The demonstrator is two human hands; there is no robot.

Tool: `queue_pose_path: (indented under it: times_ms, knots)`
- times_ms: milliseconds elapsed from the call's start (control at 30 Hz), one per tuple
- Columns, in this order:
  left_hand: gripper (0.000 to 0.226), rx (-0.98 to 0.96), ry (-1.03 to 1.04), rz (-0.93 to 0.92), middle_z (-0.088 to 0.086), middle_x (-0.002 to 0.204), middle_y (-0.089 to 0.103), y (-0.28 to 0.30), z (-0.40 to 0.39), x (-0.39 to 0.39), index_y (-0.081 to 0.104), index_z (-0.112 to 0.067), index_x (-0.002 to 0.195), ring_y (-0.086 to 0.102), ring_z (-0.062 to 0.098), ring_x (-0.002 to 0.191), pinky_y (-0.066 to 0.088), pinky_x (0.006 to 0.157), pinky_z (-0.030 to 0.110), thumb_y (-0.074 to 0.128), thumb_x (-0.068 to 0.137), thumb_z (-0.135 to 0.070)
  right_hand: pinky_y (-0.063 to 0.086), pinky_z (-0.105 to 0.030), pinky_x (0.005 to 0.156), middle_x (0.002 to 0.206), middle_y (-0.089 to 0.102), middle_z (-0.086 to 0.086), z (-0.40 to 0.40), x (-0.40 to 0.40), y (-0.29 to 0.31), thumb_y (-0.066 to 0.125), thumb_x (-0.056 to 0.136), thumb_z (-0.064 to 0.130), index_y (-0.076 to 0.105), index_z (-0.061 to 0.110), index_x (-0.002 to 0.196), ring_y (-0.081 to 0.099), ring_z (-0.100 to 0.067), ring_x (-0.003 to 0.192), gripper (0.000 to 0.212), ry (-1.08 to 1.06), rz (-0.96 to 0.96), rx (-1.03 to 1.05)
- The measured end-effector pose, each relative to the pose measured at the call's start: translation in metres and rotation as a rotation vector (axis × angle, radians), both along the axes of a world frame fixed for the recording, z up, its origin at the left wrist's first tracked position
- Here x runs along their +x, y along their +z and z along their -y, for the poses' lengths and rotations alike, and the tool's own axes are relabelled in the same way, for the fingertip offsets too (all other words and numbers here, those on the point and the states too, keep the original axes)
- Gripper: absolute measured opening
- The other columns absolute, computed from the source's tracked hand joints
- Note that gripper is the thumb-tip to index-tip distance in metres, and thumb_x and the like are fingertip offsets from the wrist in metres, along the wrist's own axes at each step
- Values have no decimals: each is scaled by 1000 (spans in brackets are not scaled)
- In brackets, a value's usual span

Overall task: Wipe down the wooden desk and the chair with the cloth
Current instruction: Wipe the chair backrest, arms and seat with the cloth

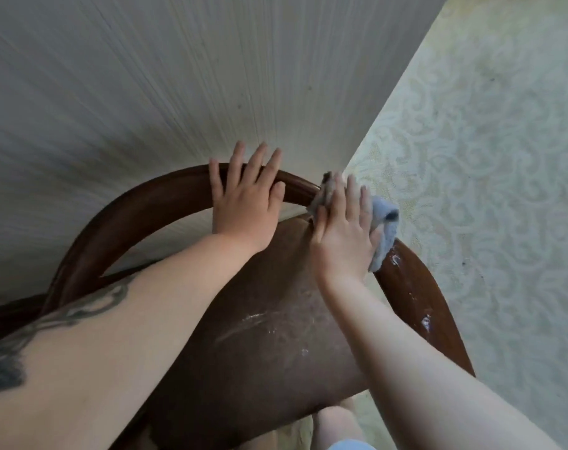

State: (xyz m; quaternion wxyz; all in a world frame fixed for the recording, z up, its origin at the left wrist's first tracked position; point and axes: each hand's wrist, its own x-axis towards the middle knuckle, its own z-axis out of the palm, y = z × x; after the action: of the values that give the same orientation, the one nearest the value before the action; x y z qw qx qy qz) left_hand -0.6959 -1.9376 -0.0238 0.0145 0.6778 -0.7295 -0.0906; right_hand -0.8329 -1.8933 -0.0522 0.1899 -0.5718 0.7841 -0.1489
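Nearest me is the dark chair [266, 336], its seat streaked pale. My right hand [342, 235] presses the blue cloth [381, 228] flat-fingered onto the chair's right rim. My left hand [245, 199] rests relaxed, fingers straight, over the curved backrest. Beyond stands striped wallpaper [178, 76]. I can read no writing anywhere.

We see our two forearms bare from the bottom edge up to the wrists, with no sleeves, watches, rings or bracelets on them. Our left hand [243, 203] and right hand [341, 228] are both ungloved, with short, unpainted nails. A dark, blurred tattoo of looping lines [81, 306] runs along our left forearm, ending in a solid inked patch [3, 368] near the elbow. Between our arms, low down, a bare knee [334, 423] shows above a pale blue hem of clothing [351, 444].
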Motion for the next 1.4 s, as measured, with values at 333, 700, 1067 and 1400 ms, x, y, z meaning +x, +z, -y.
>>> queue_pose_path:
  times_ms: [333,700,1067,1400]
  knots:
    - [62,-61,-177,-44,-5,162,11,-15,-9,-29,21,-31,153,-4,24,149,-19,112,49,8,95,-47,7,-46,118,163,10,9,-17,-44,-4,19,103,40,11,32,155,5,-13,150,53,-73,-91,25]
    - [48,-79,-446,21,-4,158,26,-22,15,-76,28,-25,152,12,21,148,2,117,38,21,105,-36,7,-47,116,163,9,8,-47,-57,-10,20,103,42,10,33,155,4,-13,149,53,-150,-170,53]
    - [50,-84,-440,64,-3,163,6,-29,-19,-95,16,-33,153,-4,21,149,-8,116,45,15,104,-39,17,-48,115,164,6,3,-85,-44,-25,33,102,34,5,27,155,5,-17,150,61,-294,-254,-50]
    - [50,30,-424,-5,0,163,6,-28,-29,-112,18,-37,152,-8,22,149,-13,116,48,15,103,-43,19,-51,115,163,12,4,-91,-84,-19,25,102,42,14,31,155,12,-18,149,55,-338,-278,42]
